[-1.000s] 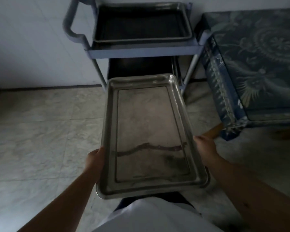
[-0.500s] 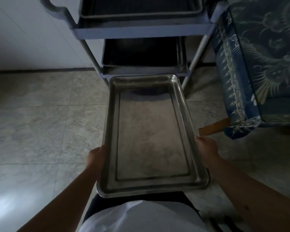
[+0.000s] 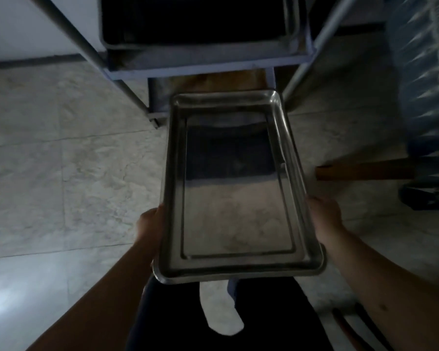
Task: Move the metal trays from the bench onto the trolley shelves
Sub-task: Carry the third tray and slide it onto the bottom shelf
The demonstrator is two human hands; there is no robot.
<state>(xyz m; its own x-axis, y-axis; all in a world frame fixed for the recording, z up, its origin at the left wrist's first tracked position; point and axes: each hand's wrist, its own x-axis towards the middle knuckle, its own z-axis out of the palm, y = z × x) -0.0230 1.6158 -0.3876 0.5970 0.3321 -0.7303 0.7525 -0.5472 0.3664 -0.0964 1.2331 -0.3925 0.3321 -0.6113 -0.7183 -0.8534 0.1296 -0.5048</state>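
I hold a shiny rectangular metal tray (image 3: 236, 198) lengthwise in front of me, low over the floor. My left hand (image 3: 150, 224) grips its left long edge and my right hand (image 3: 323, 219) grips its right long edge. The tray's far end points at the blue-grey trolley (image 3: 208, 63), just below the shelf that carries another dark tray (image 3: 198, 19). A lower shelf (image 3: 160, 102) shows behind the held tray's far end, mostly hidden by it.
The trolley's metal legs (image 3: 86, 49) slant down on both sides. At the right stands the bench under a blue patterned cloth (image 3: 426, 79), with a wooden leg (image 3: 365, 171) sticking out. Pale floor tiles lie to the left.
The view has dropped lower and closer to the trolley. The tray has come down from mid-shelf height to the level of the lower shelf, both hands still on it.
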